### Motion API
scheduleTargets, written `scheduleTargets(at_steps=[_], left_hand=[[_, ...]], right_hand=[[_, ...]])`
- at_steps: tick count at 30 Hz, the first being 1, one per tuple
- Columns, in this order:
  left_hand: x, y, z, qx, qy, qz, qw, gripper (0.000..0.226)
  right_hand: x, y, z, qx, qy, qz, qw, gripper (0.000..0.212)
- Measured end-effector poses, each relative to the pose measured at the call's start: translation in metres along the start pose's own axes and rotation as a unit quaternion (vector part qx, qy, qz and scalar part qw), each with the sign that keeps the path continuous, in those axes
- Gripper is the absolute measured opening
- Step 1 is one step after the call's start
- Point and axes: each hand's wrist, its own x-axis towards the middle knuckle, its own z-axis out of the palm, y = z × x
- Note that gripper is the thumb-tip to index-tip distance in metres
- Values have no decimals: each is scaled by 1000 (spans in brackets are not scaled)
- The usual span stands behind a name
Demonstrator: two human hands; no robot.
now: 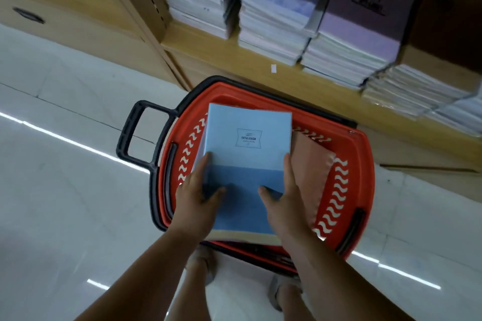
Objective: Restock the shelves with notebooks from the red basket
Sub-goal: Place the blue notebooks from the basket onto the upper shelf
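Notebooks (245, 154) gripped between both hands' fingers (206, 164).

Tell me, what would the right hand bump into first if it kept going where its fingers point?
The right hand, gripping the blue notebook, points at the far rim of the red basket. It would probably meet that first, or, if held higher, the shelf edge beyond. Depth is unclear.

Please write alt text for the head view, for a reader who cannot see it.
The left hand and right hand grip a stack of blue notebooks above the red basket, which stands on a pale floor. Behind it, a wooden shelf holds stacks of notebooks.
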Motion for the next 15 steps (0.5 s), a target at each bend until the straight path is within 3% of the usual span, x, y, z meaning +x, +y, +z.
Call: scheduleTargets(at_steps=[6,11,15], left_hand=[[-9,-5,-7,89,-73,23,993,83],[-4,-14,-14,-42,-104,-37,993,83],[-11,-12,-17,-106,-134,-57,984,77]], right_hand=[[-8,-8,-9,-12,-2,8,1000,81],[-27,-15,-11,-13,10,0,1000,78],[-45,-18,-13,-103,24,0,994,75]])
